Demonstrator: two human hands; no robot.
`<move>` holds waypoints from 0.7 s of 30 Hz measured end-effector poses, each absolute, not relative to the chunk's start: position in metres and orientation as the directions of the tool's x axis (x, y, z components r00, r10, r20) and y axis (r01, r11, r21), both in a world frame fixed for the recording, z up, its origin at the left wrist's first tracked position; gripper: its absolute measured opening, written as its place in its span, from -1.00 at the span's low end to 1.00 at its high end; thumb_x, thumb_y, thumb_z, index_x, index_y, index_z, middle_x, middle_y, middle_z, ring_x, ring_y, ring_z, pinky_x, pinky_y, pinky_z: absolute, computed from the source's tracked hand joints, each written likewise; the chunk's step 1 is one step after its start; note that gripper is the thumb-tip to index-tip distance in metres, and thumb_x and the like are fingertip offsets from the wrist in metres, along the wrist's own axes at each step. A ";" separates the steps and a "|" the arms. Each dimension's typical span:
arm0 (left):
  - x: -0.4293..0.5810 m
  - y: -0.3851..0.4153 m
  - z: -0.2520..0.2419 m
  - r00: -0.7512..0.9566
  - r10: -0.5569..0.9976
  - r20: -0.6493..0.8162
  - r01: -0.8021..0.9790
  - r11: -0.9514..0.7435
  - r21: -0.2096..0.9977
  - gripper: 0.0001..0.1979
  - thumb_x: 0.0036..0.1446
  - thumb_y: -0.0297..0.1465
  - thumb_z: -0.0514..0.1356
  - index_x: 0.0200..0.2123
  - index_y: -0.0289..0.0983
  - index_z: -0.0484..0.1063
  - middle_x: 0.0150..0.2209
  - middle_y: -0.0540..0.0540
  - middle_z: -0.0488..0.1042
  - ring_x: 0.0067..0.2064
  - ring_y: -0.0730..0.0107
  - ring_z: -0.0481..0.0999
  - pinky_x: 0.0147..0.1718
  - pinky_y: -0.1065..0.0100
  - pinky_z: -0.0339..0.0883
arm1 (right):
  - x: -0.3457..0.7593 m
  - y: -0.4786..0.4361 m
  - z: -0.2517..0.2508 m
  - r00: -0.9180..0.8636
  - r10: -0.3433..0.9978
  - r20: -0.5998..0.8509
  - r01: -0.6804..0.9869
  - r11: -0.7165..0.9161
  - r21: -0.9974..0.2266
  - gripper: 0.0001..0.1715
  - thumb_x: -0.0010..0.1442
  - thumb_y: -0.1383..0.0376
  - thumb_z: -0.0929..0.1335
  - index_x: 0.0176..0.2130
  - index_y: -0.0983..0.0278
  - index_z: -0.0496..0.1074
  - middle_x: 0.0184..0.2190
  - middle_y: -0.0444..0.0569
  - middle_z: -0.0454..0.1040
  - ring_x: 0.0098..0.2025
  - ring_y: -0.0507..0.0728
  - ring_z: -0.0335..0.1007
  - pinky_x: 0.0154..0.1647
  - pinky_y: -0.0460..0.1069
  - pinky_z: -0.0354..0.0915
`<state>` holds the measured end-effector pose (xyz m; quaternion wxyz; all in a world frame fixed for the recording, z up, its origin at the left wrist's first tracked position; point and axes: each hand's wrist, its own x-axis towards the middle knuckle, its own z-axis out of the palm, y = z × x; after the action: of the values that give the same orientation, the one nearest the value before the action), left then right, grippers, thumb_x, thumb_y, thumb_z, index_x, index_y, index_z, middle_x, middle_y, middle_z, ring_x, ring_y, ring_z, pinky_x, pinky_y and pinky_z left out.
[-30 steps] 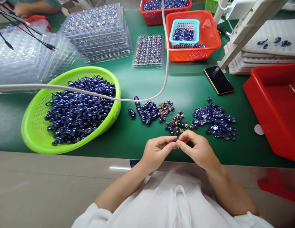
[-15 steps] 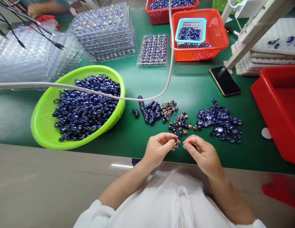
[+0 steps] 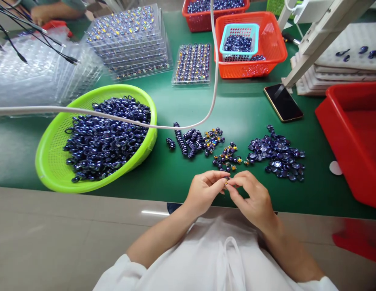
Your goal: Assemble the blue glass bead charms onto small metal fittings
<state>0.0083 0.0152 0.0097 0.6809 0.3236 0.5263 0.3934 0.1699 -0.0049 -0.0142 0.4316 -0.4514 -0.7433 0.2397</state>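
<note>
My left hand (image 3: 203,192) pinches a small dark shiny part with a yellow bit (image 3: 226,180) between thumb and fingertips. From the other side, my right hand (image 3: 251,198) is closed at the fingertips on the same part, so most of it is hidden. Just beyond lie two small heaps of similar dark parts with yellow bits: a near heap (image 3: 227,157) and a far heap (image 3: 213,139). Rows of dark ring-like pieces (image 3: 192,142) are stacked to their left. On the right spreads a pile of flat dark glossy caps (image 3: 277,153).
A lime-green basket (image 3: 42,161) full of dark looped pieces stands left, under a white cable (image 3: 188,127). Filled clear trays (image 3: 127,44) are stacked behind. Orange basket (image 3: 275,48), phone (image 3: 283,103), metal post (image 3: 309,50) and red bin (image 3: 336,133) stand right. Another person's hand (image 3: 39,15) is far left.
My right hand has moved left, and its fingertips now meet the part in my left hand. The whole view has shifted slightly; the piles look the same.
</note>
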 end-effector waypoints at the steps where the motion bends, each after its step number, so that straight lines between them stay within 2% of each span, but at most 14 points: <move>1: 0.008 0.014 0.009 0.147 0.877 -0.458 -0.200 0.480 0.854 -0.80 -0.04 -0.38 0.40 -0.30 -0.35 0.65 -0.44 -0.08 0.64 -0.48 0.49 0.52 -0.42 0.45 0.47 | 0.170 -0.005 -0.015 -0.201 0.894 0.401 0.465 0.448 -0.763 -0.81 0.25 0.48 0.38 -0.18 0.21 0.40 -0.31 -0.10 0.44 -0.27 0.05 0.41 -0.24 -0.04 0.36; 8: 0.008 0.005 -0.003 0.178 0.907 -0.381 -0.156 0.408 0.900 -0.69 0.01 -0.32 0.41 -0.16 -0.33 0.65 -0.30 -0.15 0.69 -0.29 0.28 0.66 -0.28 0.36 0.55 | 0.173 -0.006 -0.015 -0.088 0.980 0.178 0.368 0.198 -0.909 -0.91 0.32 0.36 0.35 -0.27 0.19 0.41 -0.35 -0.13 0.42 -0.32 0.04 0.37 -0.27 -0.05 0.32; 13: 0.010 0.001 -0.007 0.144 0.930 -0.339 -0.080 0.353 0.932 -0.75 0.02 -0.34 0.41 -0.20 -0.30 0.67 -0.26 -0.15 0.70 -0.25 0.26 0.67 -0.19 0.34 0.55 | 0.175 -0.007 -0.017 -0.037 0.999 -0.022 0.268 -0.012 -0.963 -0.91 0.30 0.24 0.38 -0.26 0.18 0.39 -0.37 -0.16 0.43 -0.33 0.04 0.38 -0.28 -0.07 0.33; 18: 0.010 0.004 -0.003 0.144 0.923 -0.356 -0.092 0.371 0.924 -0.77 0.02 -0.32 0.41 -0.26 -0.32 0.66 -0.37 -0.12 0.67 -0.36 0.35 0.61 -0.32 0.39 0.51 | 0.175 -0.008 -0.018 -0.074 0.995 -0.062 0.211 -0.045 -0.976 -0.91 0.32 0.22 0.37 -0.23 0.18 0.39 -0.35 -0.15 0.43 -0.33 0.04 0.40 -0.28 -0.07 0.34; 21: 0.007 0.008 0.000 0.189 0.915 -0.357 -0.127 0.383 0.915 -0.78 0.00 -0.30 0.41 -0.30 -0.32 0.65 -0.42 -0.09 0.63 -0.42 0.42 0.54 -0.41 0.44 0.43 | 0.179 -0.009 -0.018 -0.115 0.993 -0.005 0.222 0.021 -0.975 -0.96 0.33 0.26 0.35 -0.19 0.17 0.40 -0.31 -0.13 0.42 -0.30 0.04 0.40 -0.26 -0.07 0.36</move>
<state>0.0072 0.0077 0.0003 0.6634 0.3928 0.5016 0.3924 0.1789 -0.0085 -0.0183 0.4131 -0.5212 -0.5829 0.4668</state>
